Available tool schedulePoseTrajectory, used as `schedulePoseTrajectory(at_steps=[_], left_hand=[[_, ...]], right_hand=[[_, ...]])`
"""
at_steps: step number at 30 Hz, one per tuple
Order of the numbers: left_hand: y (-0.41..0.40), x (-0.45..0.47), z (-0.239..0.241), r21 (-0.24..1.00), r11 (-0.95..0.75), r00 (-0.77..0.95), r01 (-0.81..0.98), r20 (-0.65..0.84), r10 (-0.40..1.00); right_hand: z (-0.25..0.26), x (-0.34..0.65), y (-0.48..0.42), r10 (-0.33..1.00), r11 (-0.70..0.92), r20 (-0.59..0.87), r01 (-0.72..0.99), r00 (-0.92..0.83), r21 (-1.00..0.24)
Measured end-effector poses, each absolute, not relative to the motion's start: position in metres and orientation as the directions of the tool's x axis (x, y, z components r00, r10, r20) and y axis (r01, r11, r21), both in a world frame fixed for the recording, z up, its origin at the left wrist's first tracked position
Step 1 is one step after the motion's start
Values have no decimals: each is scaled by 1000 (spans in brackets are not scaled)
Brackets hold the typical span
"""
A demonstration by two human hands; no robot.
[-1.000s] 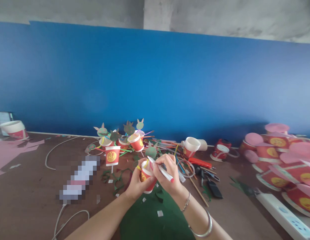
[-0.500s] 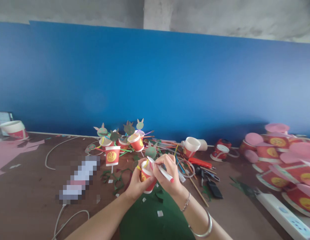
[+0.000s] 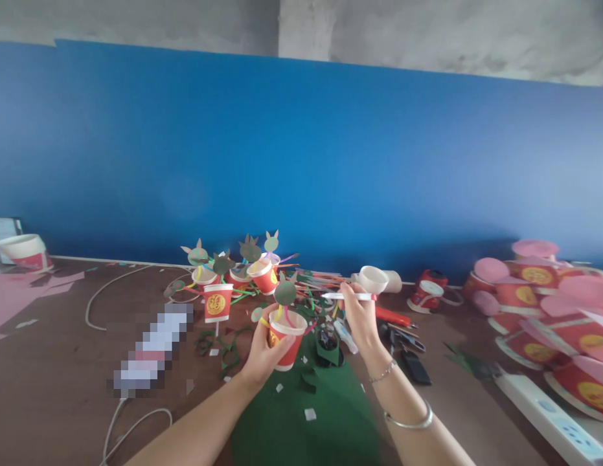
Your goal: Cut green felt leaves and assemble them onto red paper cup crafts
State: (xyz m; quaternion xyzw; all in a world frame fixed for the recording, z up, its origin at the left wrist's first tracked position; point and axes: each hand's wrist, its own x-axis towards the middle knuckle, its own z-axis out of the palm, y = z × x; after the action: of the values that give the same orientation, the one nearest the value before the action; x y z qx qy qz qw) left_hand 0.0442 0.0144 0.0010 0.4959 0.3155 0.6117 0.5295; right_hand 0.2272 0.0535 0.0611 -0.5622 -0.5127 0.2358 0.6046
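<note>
**A:** What do you have in the hands from where you sit?

**B:** I see the left hand (image 3: 263, 355) wrapped around a red paper cup (image 3: 284, 339), fingers closed on its side wall, cup upright and lifted over the near end of the green felt sheet (image 3: 306, 421). A round green paper head with ears (image 3: 285, 292) stands on a stick above the cup's rim. The right hand (image 3: 360, 317) sits at three o'clock from the cup, apart from it, fingers pinched shut on a white marker (image 3: 347, 296) held almost level, its tip pointing toward nine o'clock.

**A:** How much room around them?

**B:** Tight at twelve o'clock. I count a cluster of finished cups (image 3: 233, 275) just past the held cup, with straws and sticks (image 3: 320, 285) spilling toward the right hand. At one o'clock a white cup (image 3: 373, 279) lies on its side right behind the marker. Scissors and dark tools (image 3: 403, 343) lie at four o'clock of the right hand, close by.

**A:** And the edges?

**B:** The blue wall (image 3: 301, 162) closes the far side of the brown table (image 3: 58, 388). At nine o'clock I see bare tabletop crossed by a white cable (image 3: 94, 301). At three o'clock a pile of red and pink cups (image 3: 548, 310) crowds the right edge, with a white power strip (image 3: 548, 417) running off the near right corner.
</note>
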Motion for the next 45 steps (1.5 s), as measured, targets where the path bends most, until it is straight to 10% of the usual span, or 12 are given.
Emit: schedulePoseTrajectory(at_steps=[5, 18, 27, 45], left_hand=[[16, 42, 1, 916, -286, -20, -283, 292, 956], [23, 39, -4, 890, -444, -309, -107, 394, 865], [25, 36, -10, 884, -462, -321, -78, 416, 851], [23, 39, -5, 892, -430, -341, -139, 364, 867]], right_hand=[[41, 245, 72, 907, 94, 301, 556, 294, -826], [23, 206, 57, 972, 222, 231, 535, -52, -815], [12, 196, 43, 718, 637, 572, 705, -397, -310], [14, 210, 57, 689, 457, 697, 866, -199, -204]])
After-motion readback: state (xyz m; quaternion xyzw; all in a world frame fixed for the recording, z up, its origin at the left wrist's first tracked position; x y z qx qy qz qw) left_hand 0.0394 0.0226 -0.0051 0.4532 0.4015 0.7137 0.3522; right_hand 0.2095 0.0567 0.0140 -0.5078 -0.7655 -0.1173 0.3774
